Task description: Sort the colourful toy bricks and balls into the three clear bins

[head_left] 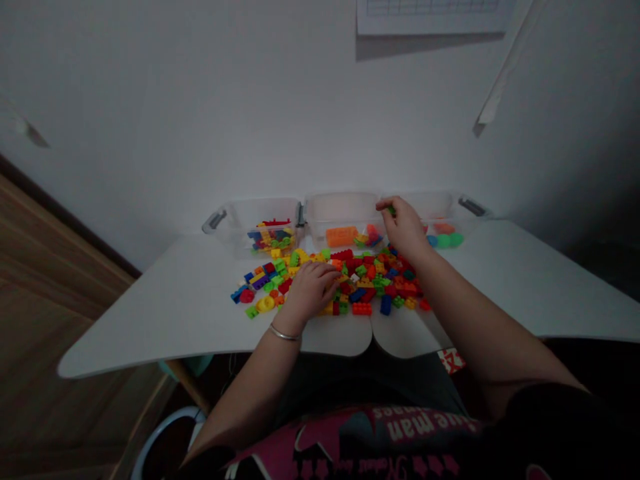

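A heap of colourful plastic building bricks (367, 293) lies on the white table in front of me. My left hand (313, 287), with a silver bangle at the wrist, rests over the left-middle of the heap. Its thumb and bent fingers are apart, touching bricks, and I see nothing held in them. My right hand (404, 225) is raised over the front of the clear bins, where the middle and right ones meet. Between its curled fingers shows a small green brick (391, 210), mostly covered by them.
Behind the heap, against the wall, stand a left clear bin (235, 223) with mixed pieces, a middle clear bin (315, 212) with an orange cylinder (341, 236), and a right clear bin (445, 203) with round pieces (444, 241). The table (165, 307) has a notched front edge.
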Tool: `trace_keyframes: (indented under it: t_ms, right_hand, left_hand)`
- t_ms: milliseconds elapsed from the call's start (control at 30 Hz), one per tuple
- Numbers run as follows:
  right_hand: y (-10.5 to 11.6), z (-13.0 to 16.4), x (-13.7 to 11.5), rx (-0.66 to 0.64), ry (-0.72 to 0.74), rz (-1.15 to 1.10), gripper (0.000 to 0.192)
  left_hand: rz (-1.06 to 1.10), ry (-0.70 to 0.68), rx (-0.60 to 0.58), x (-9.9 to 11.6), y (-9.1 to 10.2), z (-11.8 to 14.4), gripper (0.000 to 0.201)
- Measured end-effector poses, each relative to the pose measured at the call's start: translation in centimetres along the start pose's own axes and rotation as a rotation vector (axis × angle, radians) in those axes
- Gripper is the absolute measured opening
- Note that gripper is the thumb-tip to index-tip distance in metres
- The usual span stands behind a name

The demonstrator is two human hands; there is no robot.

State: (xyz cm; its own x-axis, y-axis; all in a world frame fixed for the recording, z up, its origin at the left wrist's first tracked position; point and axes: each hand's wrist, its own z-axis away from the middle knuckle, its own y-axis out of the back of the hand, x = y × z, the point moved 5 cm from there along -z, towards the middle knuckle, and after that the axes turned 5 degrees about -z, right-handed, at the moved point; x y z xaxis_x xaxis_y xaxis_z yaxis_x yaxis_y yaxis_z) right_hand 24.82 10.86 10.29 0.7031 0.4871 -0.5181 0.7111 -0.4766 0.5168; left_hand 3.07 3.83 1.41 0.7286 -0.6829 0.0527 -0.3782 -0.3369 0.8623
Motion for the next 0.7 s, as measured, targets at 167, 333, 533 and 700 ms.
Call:
trace_keyframes:
  t_ms: [167,333,533,700]
  right_hand:
    - [-2.8,-2.6,1.5,-0.137,-0.106,0.146,0.029]
    - [-4.0,-2.7,1.7,-0.24,-0.158,0.294,0.035]
    - [-3.5,-2.5,1.4,-0.293,-0.078,0.305,0.035]
    - [-1.4,-0.6,-1.3,-0.146,0.043,0.126,0.031]
  left_hand:
    - [0.039,-0.076,-0.039,0.3,0.0,0.2,0.031]
    - [0.084,-0.077,-0.069,0.2,-0.3,0.3,0.032]
    - [0.074,-0.113,-0.094,0.3,-0.5,0.4,0.04]
    - [0.094,-0.112,-0.078,0.3,-0.8,0.5,0.035]
